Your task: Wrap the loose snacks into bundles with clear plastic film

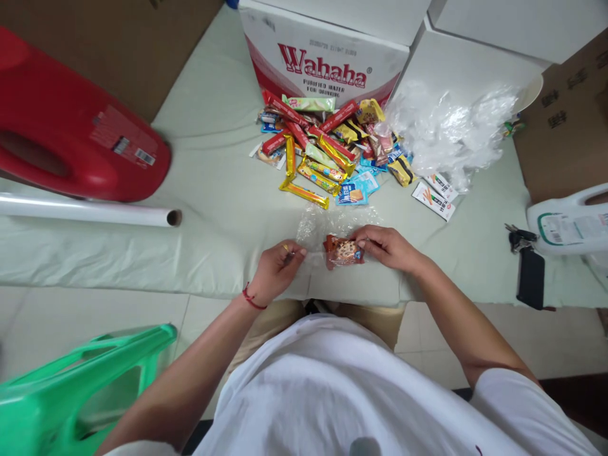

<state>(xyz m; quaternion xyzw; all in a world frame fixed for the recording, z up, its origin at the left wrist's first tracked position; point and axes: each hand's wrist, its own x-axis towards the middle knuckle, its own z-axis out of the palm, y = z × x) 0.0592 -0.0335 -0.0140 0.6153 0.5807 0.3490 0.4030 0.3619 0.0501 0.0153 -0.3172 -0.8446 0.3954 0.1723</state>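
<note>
A clear plastic bag (311,229) lies crumpled at the table's front edge. My left hand (277,269) is closed, its thumb and forefinger pinching the left side of that bag. Between my hands is a small brown cookie packet (345,251) with a speckled cookie printed on it. My right hand (390,247) pinches the right end of this packet; whether the packet sits inside the plastic or on top of it I cannot tell. Just beyond lies a heap of wrapped snacks, among them yellow snack bars (319,177), red-wrapped bars (339,116) and a blue packet (351,194).
A pile of clear plastic bags (451,133) lies to the right of the snacks, before white cartons (327,57). On the left are a red jug (95,126) and a white roll (90,210). Keys, a black phone (531,277) and a white bottle (570,221) are at right.
</note>
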